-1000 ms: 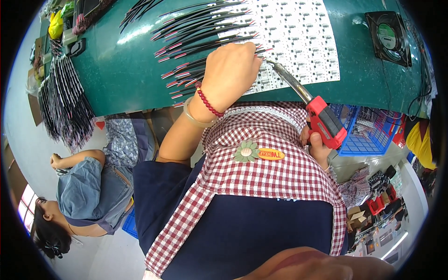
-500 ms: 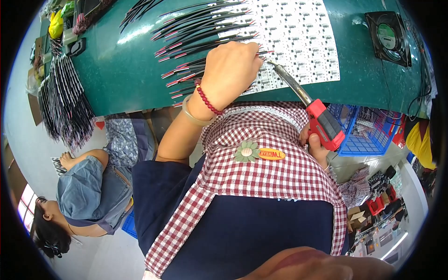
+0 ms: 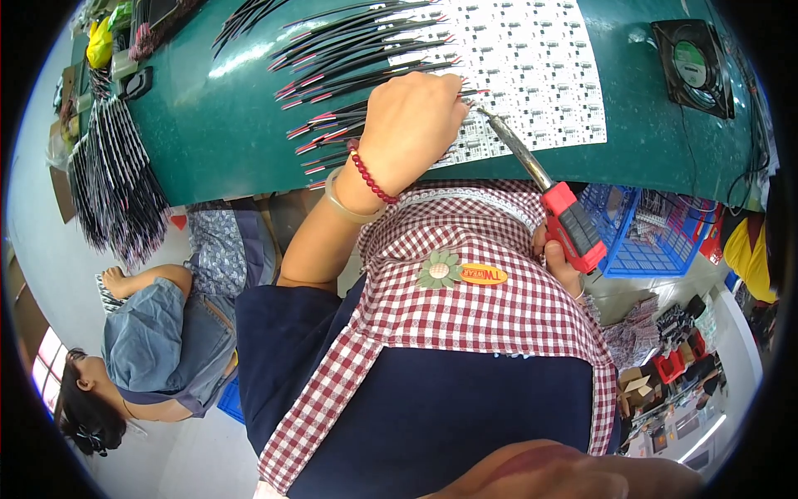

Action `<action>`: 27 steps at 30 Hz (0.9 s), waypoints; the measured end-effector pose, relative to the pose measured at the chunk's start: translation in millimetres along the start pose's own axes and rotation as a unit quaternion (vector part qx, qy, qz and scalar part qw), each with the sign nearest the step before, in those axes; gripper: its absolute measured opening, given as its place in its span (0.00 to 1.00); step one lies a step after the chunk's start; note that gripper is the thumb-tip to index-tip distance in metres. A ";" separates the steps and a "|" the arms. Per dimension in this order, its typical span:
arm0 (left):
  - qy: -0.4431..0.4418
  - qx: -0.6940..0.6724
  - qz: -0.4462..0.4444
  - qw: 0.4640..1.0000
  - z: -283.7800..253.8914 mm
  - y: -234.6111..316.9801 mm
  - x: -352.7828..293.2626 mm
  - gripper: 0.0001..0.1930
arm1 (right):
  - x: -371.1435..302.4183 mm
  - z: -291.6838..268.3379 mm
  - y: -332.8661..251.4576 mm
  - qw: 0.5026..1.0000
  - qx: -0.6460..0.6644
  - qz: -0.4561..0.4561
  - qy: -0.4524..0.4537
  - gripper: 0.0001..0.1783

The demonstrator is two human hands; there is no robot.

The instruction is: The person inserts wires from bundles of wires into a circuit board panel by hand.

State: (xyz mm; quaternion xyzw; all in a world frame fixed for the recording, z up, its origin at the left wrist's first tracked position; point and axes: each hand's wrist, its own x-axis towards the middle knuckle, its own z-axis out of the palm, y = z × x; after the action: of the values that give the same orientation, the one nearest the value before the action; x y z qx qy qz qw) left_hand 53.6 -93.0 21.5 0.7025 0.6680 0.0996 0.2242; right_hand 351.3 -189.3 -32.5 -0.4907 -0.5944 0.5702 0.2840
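Note:
My left hand [image 3: 411,119] bends over the sheet of white circuit boards [image 3: 540,75], its fingers pinched together near the sheet's left part. A black-sheathed wire with bare ends [image 3: 475,92] shows just past the fingertips; most of its length is hidden beneath the hand. My right hand [image 3: 562,263] is closed around the red and black handle of a soldering iron [image 3: 575,226]. Its metal tip meets the board right beside my left fingertips. Several more black wires with red and white ends [image 3: 332,79] lie in rows, overlapping the sheet's left side.
A green worktable [image 3: 224,125] carries all this. On its right stands a black fan [image 3: 692,68]. A thick bundle of wires [image 3: 120,179] hangs over the left edge. Below the table's right edge is a blue basket [image 3: 657,241]. Another person [image 3: 170,333] sits at the left.
The soldering iron's handle has shifted slightly left and down with my right hand, while its tip stays near the same spot. My left hand has barely moved.

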 end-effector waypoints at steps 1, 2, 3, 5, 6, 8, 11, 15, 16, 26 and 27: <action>0.001 0.002 0.002 1.000 -0.3 0.4 -0.1 0.11 | 0.7 0.5 -1.2 1.000 -0.004 -0.011 0.006 0.18; 0.001 0.002 0.001 1.000 -0.1 0.1 -0.3 0.11 | 0.9 0.2 -1.1 1.000 -0.003 -0.011 0.005 0.18; 0.001 0.005 0.004 1.000 0.5 -0.5 -0.2 0.11 | 0.8 -0.4 -0.7 1.000 -0.002 -0.006 -0.002 0.18; 0.001 0.007 0.006 1.000 1.1 -0.8 0.3 0.11 | 1.0 -1.4 -0.6 1.000 -0.002 -0.001 -0.009 0.18; 0.000 0.009 0.008 1.000 0.7 -0.7 0.6 0.11 | 1.3 -1.9 -1.5 1.000 0.003 0.001 -0.013 0.19; 0.000 0.011 0.009 1.000 0.3 -0.9 0.9 0.11 | 0.6 -1.2 -1.4 1.000 0.008 0.002 -0.018 0.20; 0.000 0.017 0.013 1.000 0.5 -1.0 1.0 0.11 | -2.4 4.4 -3.5 0.997 0.065 0.028 0.011 0.20; 0.009 0.023 0.019 1.000 1.0 -1.0 0.6 0.11 | 3.5 4.5 -16.4 0.979 0.194 0.059 -0.004 0.18; 0.005 0.029 0.018 0.999 1.0 -0.8 0.7 0.11 | 4.4 3.8 -16.2 0.982 0.184 0.051 -0.016 0.17; 0.017 0.031 0.020 0.999 2.7 -2.1 -0.2 0.11 | -0.3 6.2 -10.1 0.990 0.132 0.049 -0.001 0.17; 0.013 0.035 0.021 0.999 2.5 -1.2 0.7 0.10 | 3.0 8.3 -20.8 0.982 0.185 0.047 0.003 0.20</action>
State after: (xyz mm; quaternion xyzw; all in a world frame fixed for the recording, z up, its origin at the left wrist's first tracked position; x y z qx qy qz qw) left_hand 53.7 -92.7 18.7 0.7223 0.6592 0.0903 0.1885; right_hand 337.4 -187.1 -14.8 -0.4589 -0.4539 0.6817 0.3444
